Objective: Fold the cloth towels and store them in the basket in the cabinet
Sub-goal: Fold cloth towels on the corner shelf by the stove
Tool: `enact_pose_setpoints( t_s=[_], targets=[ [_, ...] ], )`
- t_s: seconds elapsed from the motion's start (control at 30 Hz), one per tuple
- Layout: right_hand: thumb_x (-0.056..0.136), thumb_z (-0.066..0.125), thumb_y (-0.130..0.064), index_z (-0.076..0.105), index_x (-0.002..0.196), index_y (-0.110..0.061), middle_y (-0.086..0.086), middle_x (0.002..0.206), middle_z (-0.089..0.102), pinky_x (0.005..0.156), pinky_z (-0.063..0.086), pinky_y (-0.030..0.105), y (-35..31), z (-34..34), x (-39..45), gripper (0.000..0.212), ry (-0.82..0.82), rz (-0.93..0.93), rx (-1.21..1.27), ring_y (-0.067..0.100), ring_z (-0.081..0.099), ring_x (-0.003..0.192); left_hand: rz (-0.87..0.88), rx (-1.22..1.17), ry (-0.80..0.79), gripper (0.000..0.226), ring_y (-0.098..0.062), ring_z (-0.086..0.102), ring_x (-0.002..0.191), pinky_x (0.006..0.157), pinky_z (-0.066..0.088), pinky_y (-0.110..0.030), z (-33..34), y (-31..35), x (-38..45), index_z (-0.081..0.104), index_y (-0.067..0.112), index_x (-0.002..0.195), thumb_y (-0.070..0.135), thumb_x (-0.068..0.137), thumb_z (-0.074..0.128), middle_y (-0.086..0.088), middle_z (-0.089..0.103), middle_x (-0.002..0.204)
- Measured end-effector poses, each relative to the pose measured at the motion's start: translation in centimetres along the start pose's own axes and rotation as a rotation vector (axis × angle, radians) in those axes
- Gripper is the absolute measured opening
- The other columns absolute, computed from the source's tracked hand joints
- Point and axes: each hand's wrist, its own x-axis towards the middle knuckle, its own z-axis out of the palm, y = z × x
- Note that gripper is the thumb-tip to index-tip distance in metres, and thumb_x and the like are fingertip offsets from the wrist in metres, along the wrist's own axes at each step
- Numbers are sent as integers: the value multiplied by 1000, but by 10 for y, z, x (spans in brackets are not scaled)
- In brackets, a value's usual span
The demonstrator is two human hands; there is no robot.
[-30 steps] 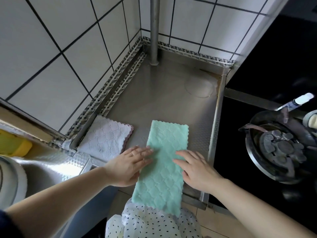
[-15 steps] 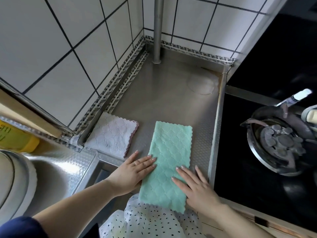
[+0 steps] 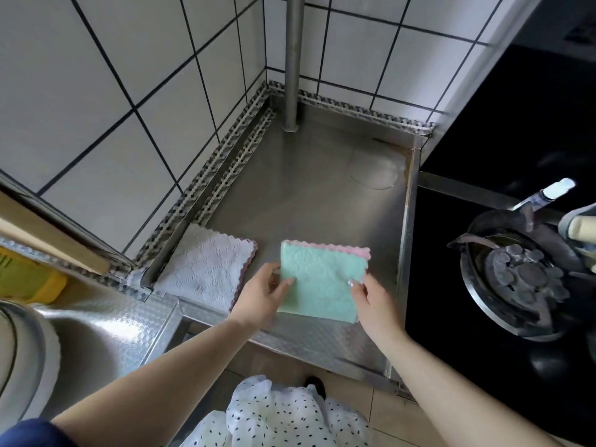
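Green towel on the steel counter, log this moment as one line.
step: folding | green towel: folded square, pink edge showing | left hand: pinches left edge | right hand: pinches right edge | white towel: folded, lying beside

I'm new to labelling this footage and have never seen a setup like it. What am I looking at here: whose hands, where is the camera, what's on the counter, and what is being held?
There is no machine here. A person wears a wide-angle camera on the head, looking forward and down, so the two bare arms reaching in from below are their own.

The surface is a steel counter in a tiled corner, with a metal pipe standing at the back. A gas burner is to the right and part of a sink to the left.

Two towels lie on the counter. The white towel sits folded on the left, untouched. The green towel, folded to a rough square with a pink edge showing at the far side, is held by both hands: the left hand grips its left edge and the right hand its right edge.

No basket or cabinet is in view.
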Motion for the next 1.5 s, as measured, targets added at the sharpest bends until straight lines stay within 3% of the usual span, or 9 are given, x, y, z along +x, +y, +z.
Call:
enact_pose_setpoints(
  t_s=[0.23,0.4,0.53,0.63,0.77,1.07,1.27,1.4,1.5],
  targets=[
    [97,45,-24,57,95,-18,1,68,57,52,30,30,-4,7,37,13,8,123,-73,18,48,60,-196,31,44,38,-5,56,69,43,46,-14,8,9,23,46,14,124,29,92,58,2,59,97],
    [96,44,-24,56,97,-14,8,63,59,50,43,35,-1,7,43,16,-21,160,-62,29,55,49,-228,88,51,37,-17,60,77,57,54,-30,9,11,26,43,17,124,30,92,57,2,58,93],
    [94,49,-23,52,106,-21,-5,89,61,57,53,39,-3,6,39,12,71,208,42,32,63,61,-165,187,70,37,-20,57,91,74,52,-35,9,12,25,43,16,123,31,91,57,3,56,99],
    [89,49,-18,57,118,-13,2,108,57,86,42,26,-5,8,32,31,347,-108,-21,23,59,95,271,500,201,41,-26,53,104,89,42,-35,8,5,20,49,10,127,29,91,51,-7,55,113],
    [83,42,-24,58,125,-9,11,135,53,108,19,38,-3,36,26,47,224,-562,-456,23,40,126,554,858,32,53,-30,50,126,102,39,-55,31,-1,27,56,4,129,25,83,40,-12,55,134],
    [78,34,-54,40,141,-22,4,153,31,108,8,57,16,46,41,71,-59,-327,-836,18,18,141,426,1042,-133,69,-33,36,136,107,22,-49,33,-15,45,42,2,139,46,87,35,-17,39,147],
    [72,1,-72,-10,149,-26,-3,156,-22,112,-14,55,16,30,43,90,-170,-204,-861,15,-23,143,336,1062,-170,81,-28,1,146,119,5,-46,28,-15,49,8,9,151,60,88,13,-12,4,158],
    [88,44,-58,7,151,-24,3,159,-7,116,-3,44,2,21,39,80,-140,-144,-696,21,-6,146,306,969,-87,89,-31,2,146,117,-3,-40,26,-10,43,12,8,150,65,82,15,-16,7,157],
    [82,65,-35,44,138,-18,6,138,48,105,26,33,6,5,29,62,140,-118,-411,26,40,128,215,817,60,88,-33,29,140,115,14,-40,15,-10,30,31,8,145,65,79,27,-14,39,147]
  ],
)
